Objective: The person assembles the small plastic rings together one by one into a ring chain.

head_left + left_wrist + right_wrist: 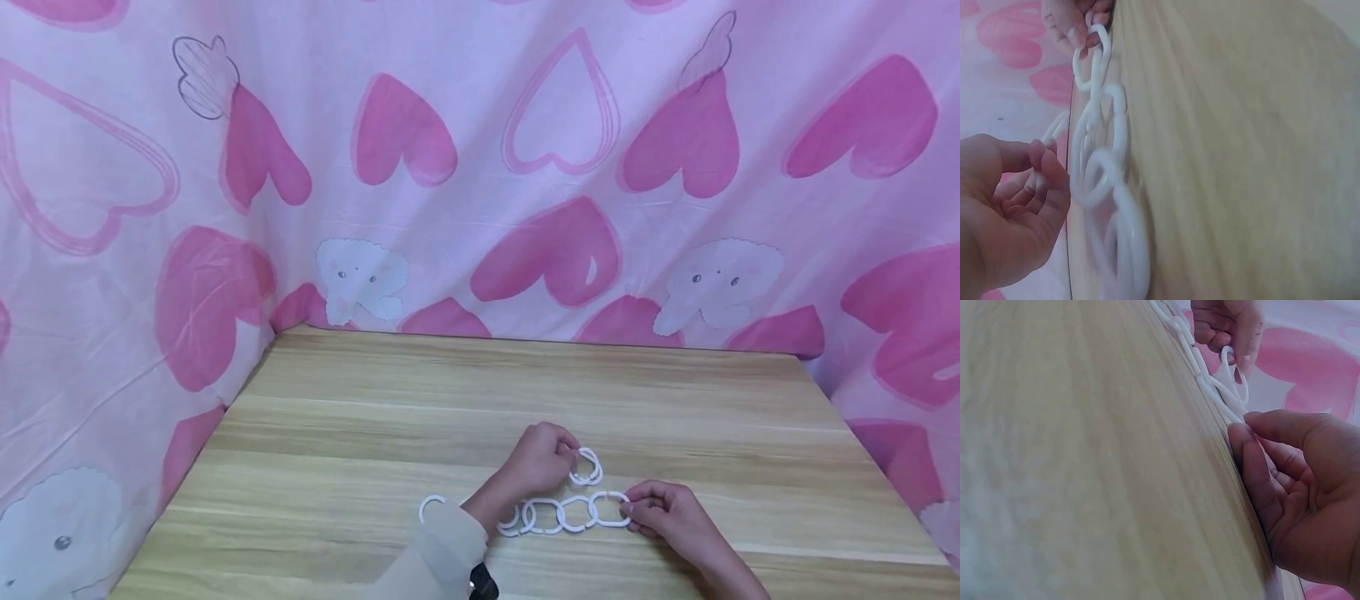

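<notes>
Several white plastic links joined into a chain [577, 529] lie in a row on the table. My right hand [671, 514] pinches the chain's rightmost link [609, 494] between thumb and fingertips, and the right wrist view shows that grip [1310, 487] up close. Farther back, just above the row, my left hand [542, 458] pinches a pair of overlapping white links [599, 468] by their left side. These held links sit apart from the chain in the head view. My left forearm and sleeve cover the chain's left part.
Left of the sleeve, another white link [431, 499] shows partly on the wooden table [360, 433]. A pink curtain with hearts [405, 129] hangs behind the table and along its sides. A dark watch [483, 582] shows by the left sleeve.
</notes>
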The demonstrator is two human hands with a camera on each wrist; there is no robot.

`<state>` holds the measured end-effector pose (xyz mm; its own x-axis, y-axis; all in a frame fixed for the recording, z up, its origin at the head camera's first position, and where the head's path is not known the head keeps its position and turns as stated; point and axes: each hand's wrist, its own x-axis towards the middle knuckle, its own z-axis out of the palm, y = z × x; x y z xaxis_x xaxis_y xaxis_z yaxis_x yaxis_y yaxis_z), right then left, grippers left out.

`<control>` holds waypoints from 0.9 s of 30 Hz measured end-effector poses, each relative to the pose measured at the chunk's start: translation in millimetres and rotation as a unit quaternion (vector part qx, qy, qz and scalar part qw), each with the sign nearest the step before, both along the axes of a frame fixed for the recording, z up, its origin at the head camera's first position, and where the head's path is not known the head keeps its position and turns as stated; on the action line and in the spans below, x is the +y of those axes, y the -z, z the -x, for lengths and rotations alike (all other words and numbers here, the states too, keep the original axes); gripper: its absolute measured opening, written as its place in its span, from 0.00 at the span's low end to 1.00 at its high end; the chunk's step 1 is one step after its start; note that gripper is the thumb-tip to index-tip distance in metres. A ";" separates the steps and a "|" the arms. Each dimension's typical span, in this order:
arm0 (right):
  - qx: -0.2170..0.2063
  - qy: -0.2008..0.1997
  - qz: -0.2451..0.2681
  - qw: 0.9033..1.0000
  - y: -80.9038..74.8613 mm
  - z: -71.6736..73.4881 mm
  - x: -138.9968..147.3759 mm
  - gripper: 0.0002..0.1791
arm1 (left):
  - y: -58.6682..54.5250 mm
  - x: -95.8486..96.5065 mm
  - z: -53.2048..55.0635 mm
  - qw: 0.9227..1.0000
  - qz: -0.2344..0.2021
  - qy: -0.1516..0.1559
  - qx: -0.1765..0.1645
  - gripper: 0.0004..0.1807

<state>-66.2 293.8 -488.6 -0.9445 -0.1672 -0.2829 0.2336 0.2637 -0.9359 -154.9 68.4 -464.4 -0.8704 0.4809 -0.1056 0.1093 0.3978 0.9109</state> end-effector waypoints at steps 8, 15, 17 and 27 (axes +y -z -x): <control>0.024 -0.008 0.010 1.000 -1.9 0.7 -0.1 0.16 | -4.2 14.1 -9.0 1.000 -0.001 0.014 0.002 0.09; 0.034 -0.011 0.014 0.999 -1.5 -0.5 -1.5 0.16 | -4.0 20.5 -12.7 0.999 0.022 0.023 0.001 0.08; 0.031 -0.008 0.011 0.999 -1.1 -0.6 -1.4 0.15 | -4.3 21.2 -13.0 0.999 0.025 0.024 0.004 0.08; 0.026 -0.003 0.006 1.000 -1.0 -0.7 -1.2 0.16 | -4.0 21.0 -11.6 0.998 0.055 0.024 0.035 0.08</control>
